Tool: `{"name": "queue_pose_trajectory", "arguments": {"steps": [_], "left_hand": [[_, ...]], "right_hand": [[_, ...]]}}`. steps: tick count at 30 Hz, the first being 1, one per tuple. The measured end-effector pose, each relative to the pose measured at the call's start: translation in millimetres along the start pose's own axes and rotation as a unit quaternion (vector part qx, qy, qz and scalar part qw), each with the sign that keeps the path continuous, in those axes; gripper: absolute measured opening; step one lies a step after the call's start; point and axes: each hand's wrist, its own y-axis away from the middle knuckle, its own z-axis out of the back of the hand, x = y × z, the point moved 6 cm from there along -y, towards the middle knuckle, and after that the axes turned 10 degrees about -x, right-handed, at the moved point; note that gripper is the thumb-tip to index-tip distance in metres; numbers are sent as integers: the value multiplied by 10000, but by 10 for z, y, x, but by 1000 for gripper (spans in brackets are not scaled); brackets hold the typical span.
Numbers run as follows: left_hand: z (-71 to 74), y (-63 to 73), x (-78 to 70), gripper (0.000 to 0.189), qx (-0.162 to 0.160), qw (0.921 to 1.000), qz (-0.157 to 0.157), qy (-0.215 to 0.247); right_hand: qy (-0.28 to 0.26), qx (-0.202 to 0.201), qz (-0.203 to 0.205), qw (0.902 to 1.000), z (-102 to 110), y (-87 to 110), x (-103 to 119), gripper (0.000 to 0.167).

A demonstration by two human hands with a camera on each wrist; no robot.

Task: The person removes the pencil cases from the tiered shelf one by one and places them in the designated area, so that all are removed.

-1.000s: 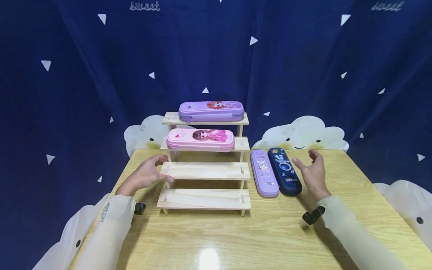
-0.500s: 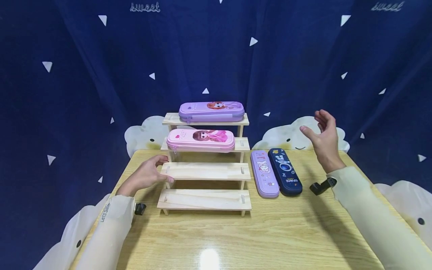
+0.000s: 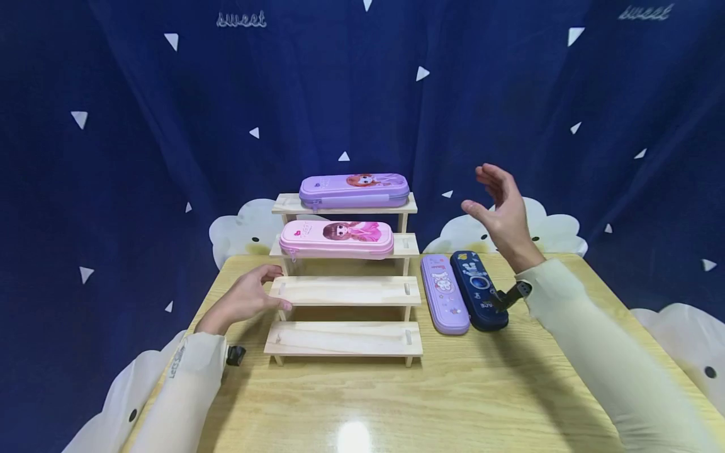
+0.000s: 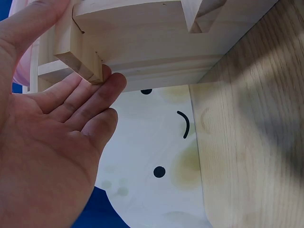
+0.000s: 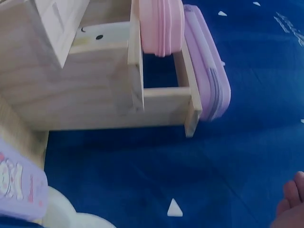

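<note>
A four-step wooden display rack [image 3: 345, 289] stands on the table. My left hand [image 3: 246, 296] holds the left end of its second step from the bottom. The left wrist view shows the thumb on one side of the wood and fingers on the other. On the top step lies a purple pencil case [image 3: 354, 192]; a pink pencil case [image 3: 340, 239] lies one step below. Two more, a lilac pencil case [image 3: 444, 296] and a dark blue pencil case [image 3: 472, 283], lie side by side right of the rack. My right hand [image 3: 501, 217] is raised above and behind them, fingers loosely bent, holding nothing.
The wood-grain table [image 3: 351, 396] extends in front of the rack. A dark blue curtain [image 3: 351, 88] with white triangles hangs behind, and white cloud shapes [image 3: 549, 226] line the table's back and sides. Each wrist carries a small black camera mount [image 3: 235, 355].
From beside the dark blue pencil case, my right hand has risen, first to the right, then back leftward. My left hand stays on the rack. The pencil cases have not moved.
</note>
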Motion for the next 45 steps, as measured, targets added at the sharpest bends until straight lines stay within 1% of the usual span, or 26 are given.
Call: {"name": "queue_pose_trajectory", "arguments": {"steps": [4,10,14,18,24,28,33,35,39,45], "left_hand": [[-11,11,3,85,20,10000,15,17],[-1,10,5,88,15,10000,31,-4],[-2,10,13,89,15,10000,25,-9],[-2,7,12,90,20,10000,41,-19],[11,15,13,90,18,9999,92,-45],[15,15,12,90,20,9999,98,-49],[12,10,-8,89,20,10000,73,-38],[11,13,-10,89,22,10000,75,-38],[12,16,-13,89,29,10000,83,-35],[12,12,-13,90,45,10000,74,-4]], "right_hand": [[46,262,11,9996,-169,24,34,76],[-166,639,155,9977,-402,37,58,70],[-118,942,148,9954,-562,71,34,64],[-102,1235,82,9923,-723,107,35,65],[-5,1758,-82,9844,-972,166,45,69],[-74,2027,-62,9792,-1119,206,53,68],[60,2359,-48,9717,-1273,260,-14,68],[158,2470,-98,9688,-1325,286,-64,69],[185,2637,-241,9641,-1409,322,-136,69],[251,2865,-342,9571,-1527,345,-181,69]]}}
